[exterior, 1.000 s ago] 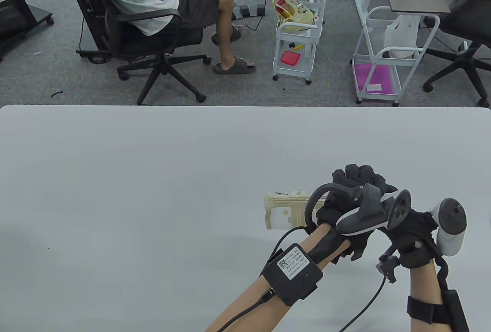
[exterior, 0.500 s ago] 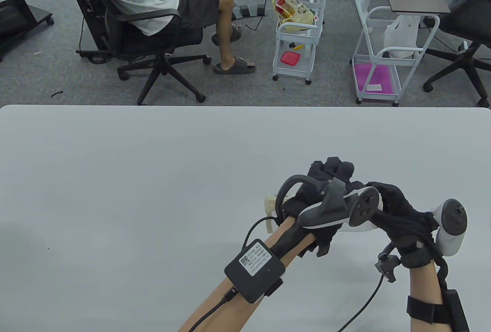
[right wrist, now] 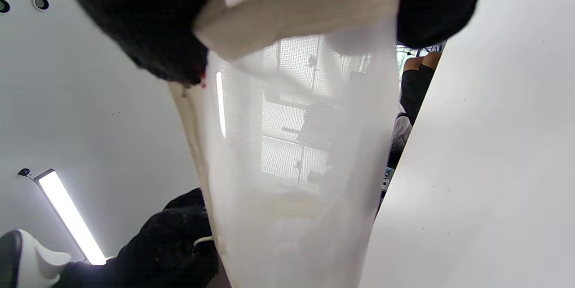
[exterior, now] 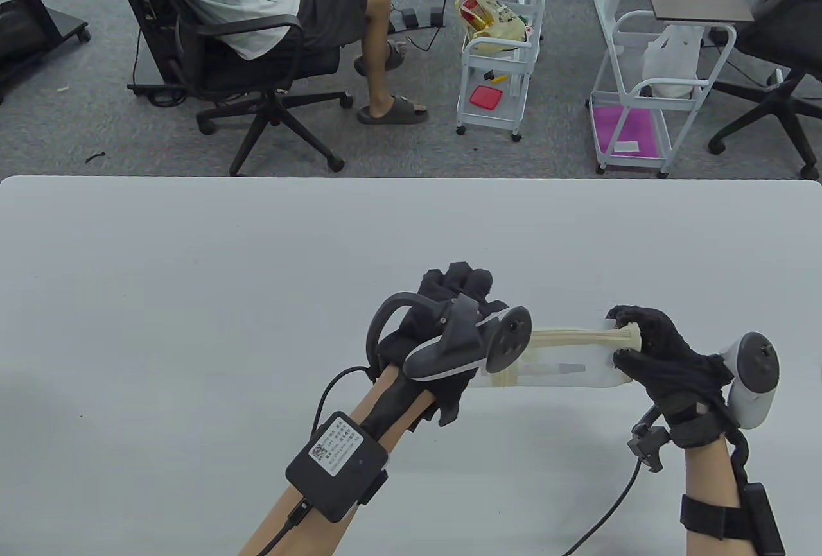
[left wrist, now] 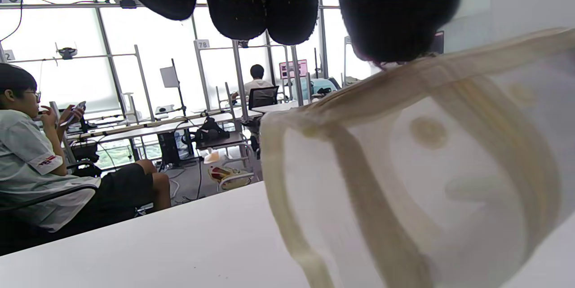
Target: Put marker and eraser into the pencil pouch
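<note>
A translucent mesh pencil pouch with cream trim is held just above the white table, stretched sideways between both hands. My left hand grips its left end, which its tracker hides. My right hand pinches the cream top edge at the right end. A faint pale elongated shape shows through the mesh; I cannot tell what it is. In the left wrist view my fingertips hang above the pouch. In the right wrist view my fingers clamp the pouch's cream edge. No loose marker or eraser is in view.
The table's far edge runs across the middle of the table view. Beyond it a person sits in an office chair, and two white carts stand on the floor.
My left hand has slid left along the pouch, away from my right hand. The pouch, bunched under both hands before, now shows stretched out between them. My right hand has hardly moved.
</note>
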`<state>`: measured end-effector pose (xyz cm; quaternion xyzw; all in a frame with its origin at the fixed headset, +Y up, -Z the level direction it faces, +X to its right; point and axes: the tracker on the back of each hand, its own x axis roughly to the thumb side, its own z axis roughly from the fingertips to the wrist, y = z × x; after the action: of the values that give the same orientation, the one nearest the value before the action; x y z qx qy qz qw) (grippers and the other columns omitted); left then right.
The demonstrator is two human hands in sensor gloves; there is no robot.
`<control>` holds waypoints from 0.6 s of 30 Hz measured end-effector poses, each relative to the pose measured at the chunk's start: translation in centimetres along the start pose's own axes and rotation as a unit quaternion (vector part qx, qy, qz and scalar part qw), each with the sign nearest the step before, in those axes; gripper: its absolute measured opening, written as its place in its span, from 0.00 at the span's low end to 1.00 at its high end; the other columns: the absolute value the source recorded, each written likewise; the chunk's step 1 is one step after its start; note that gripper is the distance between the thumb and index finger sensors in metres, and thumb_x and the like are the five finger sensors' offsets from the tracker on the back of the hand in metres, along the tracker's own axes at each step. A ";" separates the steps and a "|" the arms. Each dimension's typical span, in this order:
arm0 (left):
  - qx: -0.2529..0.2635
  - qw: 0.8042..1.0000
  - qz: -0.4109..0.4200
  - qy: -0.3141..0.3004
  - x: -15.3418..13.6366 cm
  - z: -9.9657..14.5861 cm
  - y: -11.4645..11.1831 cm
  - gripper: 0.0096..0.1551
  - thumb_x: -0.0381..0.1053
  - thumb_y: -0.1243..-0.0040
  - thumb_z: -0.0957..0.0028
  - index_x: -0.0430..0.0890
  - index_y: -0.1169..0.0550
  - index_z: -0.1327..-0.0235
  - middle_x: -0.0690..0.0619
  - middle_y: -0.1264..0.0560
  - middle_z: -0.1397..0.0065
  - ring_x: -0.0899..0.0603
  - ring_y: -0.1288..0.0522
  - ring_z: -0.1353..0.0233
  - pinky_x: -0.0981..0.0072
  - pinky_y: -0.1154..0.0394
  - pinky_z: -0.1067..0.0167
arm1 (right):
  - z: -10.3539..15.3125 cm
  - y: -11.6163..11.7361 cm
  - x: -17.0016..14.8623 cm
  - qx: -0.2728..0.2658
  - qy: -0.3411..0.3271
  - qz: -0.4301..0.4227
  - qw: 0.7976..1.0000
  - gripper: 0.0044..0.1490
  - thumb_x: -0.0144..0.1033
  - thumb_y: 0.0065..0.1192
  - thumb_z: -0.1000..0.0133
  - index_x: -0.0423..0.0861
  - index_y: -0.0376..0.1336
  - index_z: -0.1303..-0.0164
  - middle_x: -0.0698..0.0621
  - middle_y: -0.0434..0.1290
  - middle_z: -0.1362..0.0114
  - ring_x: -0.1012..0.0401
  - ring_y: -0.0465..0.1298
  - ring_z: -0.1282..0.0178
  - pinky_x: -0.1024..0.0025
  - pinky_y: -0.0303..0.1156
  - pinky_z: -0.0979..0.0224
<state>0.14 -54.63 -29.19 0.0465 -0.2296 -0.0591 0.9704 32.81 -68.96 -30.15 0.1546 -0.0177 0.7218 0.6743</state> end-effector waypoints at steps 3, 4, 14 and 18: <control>0.014 0.999 -0.028 0.007 -1.4 1.0 -0.3 0.20 0.58 0.38 0.54 0.72 0.22 0.48 0.52 0.30 0.19 0.39 0.32 0.18 0.39 0.33 0.25 | 0.1 -0.3 -0.4 -0.005 0.005 -0.011 1.000 0.40 0.49 0.75 0.50 0.55 0.61 0.28 0.37 0.59 0.19 0.41 0.72 0.29 0.43 0.73 0.38; 0.017 0.999 -0.029 0.012 -1.8 1.4 -0.4 0.20 0.58 0.38 0.54 0.71 0.22 0.47 0.51 0.31 0.19 0.39 0.32 0.18 0.39 0.33 0.25 | 0.1 -0.4 -0.5 -0.007 0.007 -0.014 1.000 0.40 0.49 0.75 0.50 0.55 0.61 0.28 0.37 0.59 0.19 0.41 0.72 0.29 0.43 0.73 0.38; 0.112 0.990 0.087 0.023 -4.3 6.6 -2.3 0.33 0.58 0.43 0.52 0.63 0.29 0.29 0.50 0.32 0.17 0.39 0.32 0.18 0.39 0.33 0.25 | 0.0 0.8 1.0 0.007 -0.012 0.013 1.000 0.40 0.50 0.75 0.50 0.55 0.61 0.28 0.37 0.59 0.19 0.40 0.72 0.29 0.42 0.73 0.38; 0.149 0.975 0.162 0.026 -5.9 8.0 -4.5 0.42 0.62 0.43 0.53 0.59 0.36 0.21 0.48 0.36 0.14 0.37 0.34 0.16 0.37 0.35 0.24 | -0.5 2.4 0.8 0.019 -0.001 0.047 0.999 0.40 0.50 0.75 0.50 0.55 0.61 0.28 0.37 0.59 0.19 0.40 0.71 0.29 0.42 0.73 0.38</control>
<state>-9.11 -58.77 -25.14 0.1539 -0.2147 0.1351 0.9550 30.29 -68.28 -29.96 0.1669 -0.0121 0.7528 0.6366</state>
